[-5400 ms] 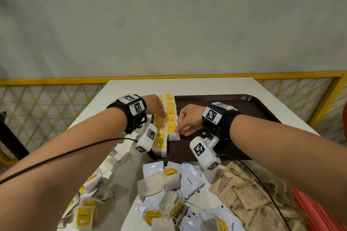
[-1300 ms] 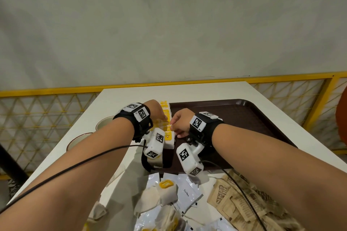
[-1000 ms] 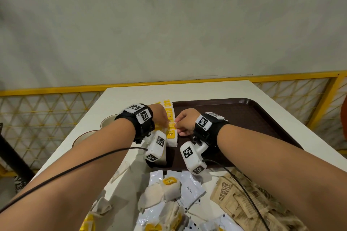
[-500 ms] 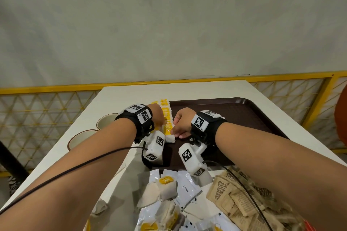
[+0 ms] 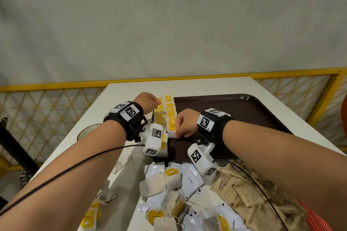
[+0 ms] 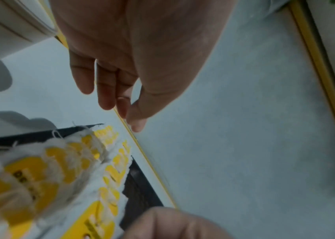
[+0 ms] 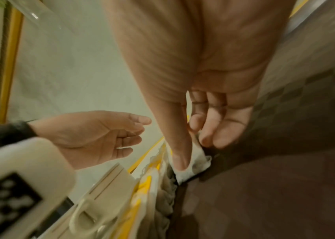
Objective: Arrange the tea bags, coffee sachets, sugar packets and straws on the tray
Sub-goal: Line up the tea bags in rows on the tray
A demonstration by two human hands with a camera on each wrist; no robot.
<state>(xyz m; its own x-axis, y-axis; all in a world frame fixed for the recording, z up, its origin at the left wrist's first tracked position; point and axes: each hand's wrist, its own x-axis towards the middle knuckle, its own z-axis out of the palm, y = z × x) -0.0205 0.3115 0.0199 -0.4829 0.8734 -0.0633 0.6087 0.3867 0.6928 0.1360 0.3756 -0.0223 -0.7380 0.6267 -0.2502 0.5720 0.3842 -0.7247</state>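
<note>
While right hand (image 7: 199,129) pinches, two tea-bag rows (image 5: 166,113) show

The word "Coffee" stands in small black print on a white coffee sachet (image 5: 191,179) lying on the surface in front of the tray, and again on another white coffee sachet (image 5: 231,225) at the lower edge of the head view. A brown sugar packet (image 5: 224,184) beside them bears "SUGAR" in dark block letters (the words below it are too small to read). The yellow tags on the tea bags (image 5: 171,118) carry dark print that is blurred. The wristbands (image 5: 205,123) show square black-and-white coded markers.
</note>
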